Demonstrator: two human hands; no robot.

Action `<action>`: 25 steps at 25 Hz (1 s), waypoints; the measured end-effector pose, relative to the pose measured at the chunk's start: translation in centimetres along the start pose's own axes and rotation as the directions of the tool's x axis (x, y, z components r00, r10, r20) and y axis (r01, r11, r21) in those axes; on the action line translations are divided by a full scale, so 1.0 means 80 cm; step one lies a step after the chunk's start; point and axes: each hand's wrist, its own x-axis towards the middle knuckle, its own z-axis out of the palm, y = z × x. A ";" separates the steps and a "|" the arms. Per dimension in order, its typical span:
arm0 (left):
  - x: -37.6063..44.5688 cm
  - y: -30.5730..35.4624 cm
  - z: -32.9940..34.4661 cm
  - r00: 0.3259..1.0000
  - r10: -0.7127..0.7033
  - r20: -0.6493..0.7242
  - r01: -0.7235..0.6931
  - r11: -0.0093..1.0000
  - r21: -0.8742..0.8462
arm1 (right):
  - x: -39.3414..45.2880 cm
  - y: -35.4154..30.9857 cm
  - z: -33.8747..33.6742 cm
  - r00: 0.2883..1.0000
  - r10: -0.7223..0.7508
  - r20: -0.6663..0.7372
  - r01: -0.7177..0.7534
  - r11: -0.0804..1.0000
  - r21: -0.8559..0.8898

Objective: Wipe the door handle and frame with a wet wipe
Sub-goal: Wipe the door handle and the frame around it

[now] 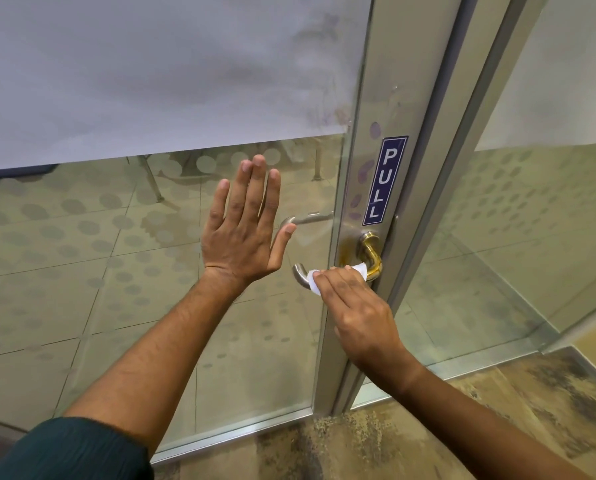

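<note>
A metal lever door handle (371,252) juts out from the silver door frame (407,98), just under a blue PULL sticker (385,181). My right hand (355,306) is closed around the lever with a white wet wipe (359,268) folded over it; bits of the wipe show at both sides of my fingers. The lever's curved free end (298,273) sticks out to the left of my hand. My left hand (244,226) lies flat on the glass door panel (151,271), fingers spread and pointing up, holding nothing.
A second handle (305,219) on the far side shows through the glass. Frosted film (151,71) covers the upper glass. A fixed glass panel (532,220) stands to the right of the frame. Mottled brown floor (428,427) lies below.
</note>
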 end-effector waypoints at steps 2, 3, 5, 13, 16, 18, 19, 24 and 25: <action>0.000 -0.001 0.000 1.000 0.000 0.007 0.000 1.000 0.005 | -0.004 0.010 -0.005 0.999 0.042 -0.010 -0.042 0.999 -0.008; 0.001 -0.001 0.000 1.000 -0.004 0.008 0.004 1.000 0.002 | -0.006 0.017 -0.007 0.998 0.066 -0.011 -0.067 0.998 -0.016; 0.001 -0.001 0.000 1.000 -0.008 0.009 0.009 1.000 -0.008 | -0.007 0.029 -0.012 0.991 0.135 0.001 -0.135 0.991 -0.020; 0.000 -0.001 -0.001 1.000 0.010 0.014 -0.010 1.000 0.013 | 0.013 0.043 -0.020 0.938 0.341 0.063 -0.346 0.933 0.098; -0.001 -0.001 0.002 1.000 0.013 -0.004 -0.013 1.000 0.025 | 0.019 0.046 -0.018 0.910 0.404 0.091 -0.411 0.908 0.082; -0.002 -0.001 0.004 1.000 0.012 -0.011 -0.012 1.000 0.014 | 0.025 0.045 -0.016 0.874 0.482 0.058 -0.485 0.868 0.106; -0.002 -0.001 0.004 1.000 0.012 -0.014 -0.012 1.000 0.012 | 0.029 0.043 -0.015 0.853 0.520 0.031 -0.520 0.845 0.125; -0.002 -0.001 0.005 1.000 0.011 -0.003 -0.011 1.000 0.014 | 0.040 0.046 -0.010 0.666 0.746 -0.006 -0.712 0.638 0.292; -0.002 -0.001 0.005 1.000 0.011 -0.003 -0.010 1.000 0.011 | 0.041 0.049 -0.007 0.591 0.806 0.041 -0.753 0.532 0.387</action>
